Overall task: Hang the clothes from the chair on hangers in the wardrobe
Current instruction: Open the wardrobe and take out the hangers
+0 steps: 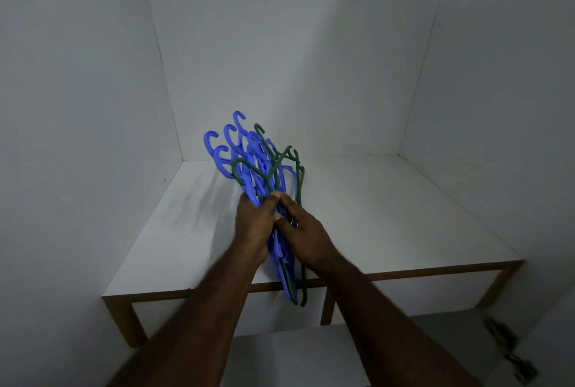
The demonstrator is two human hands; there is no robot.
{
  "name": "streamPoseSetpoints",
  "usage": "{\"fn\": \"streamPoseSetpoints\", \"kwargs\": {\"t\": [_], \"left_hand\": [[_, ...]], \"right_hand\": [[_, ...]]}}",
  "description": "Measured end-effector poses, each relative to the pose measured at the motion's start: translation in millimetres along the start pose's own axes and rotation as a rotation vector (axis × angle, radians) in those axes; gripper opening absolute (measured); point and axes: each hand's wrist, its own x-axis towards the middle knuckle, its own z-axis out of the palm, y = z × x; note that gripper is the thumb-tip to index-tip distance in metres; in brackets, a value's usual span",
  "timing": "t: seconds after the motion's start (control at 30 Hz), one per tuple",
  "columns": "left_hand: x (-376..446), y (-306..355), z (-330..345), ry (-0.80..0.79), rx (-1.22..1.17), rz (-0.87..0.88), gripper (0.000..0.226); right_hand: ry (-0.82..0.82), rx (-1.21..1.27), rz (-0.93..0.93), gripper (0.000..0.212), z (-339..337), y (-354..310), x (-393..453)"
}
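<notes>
A bundle of several plastic hangers (249, 156), mostly blue with a few dark green ones, is held upright over the white wardrobe shelf (389, 215). Their hooks point up and away from me, and their lower ends hang past the shelf's front edge. My left hand (253, 225) grips the bundle from the left. Pressed against it from the right, my right hand (303, 235) also closes on the hangers, thumb pinching near a green one. No clothes and no chair are in view.
White wardrobe walls (77, 106) enclose the shelf on the left, back and right. The shelf has a brown wooden front edge (420, 274) with two compartments below. Metal door hinges (510, 352) sit at the lower right.
</notes>
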Motion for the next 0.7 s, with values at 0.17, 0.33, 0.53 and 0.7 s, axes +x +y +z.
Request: {"fn": "streamPoseSetpoints", "kwargs": {"t": [0.17, 0.33, 0.53, 0.7], "left_hand": [[-16.7, 16.1, 22.3, -0.216, 0.159, -0.003, 0.024], [-44.0, 29.7, 49.6, -0.395, 0.194, -0.041, 0.026], [-82.2, 35.0, 68.3, -0.385, 0.200, 0.031, 0.032], [-107.8, 45.0, 82.4, -0.330, 0.269, 0.137, 0.034]], "right_hand": [[-0.033, 0.038, -0.094, 0.071, -39.6, 4.5, -7.5], [-0.015, 0.174, -0.114, 0.076, -78.6, 11.6, -23.1], [0.048, 0.303, -0.143, 0.083, -98.4, 18.2, -48.8], [0.094, 0.389, -0.168, 0.077, -112.9, 7.8, -67.3]]}}
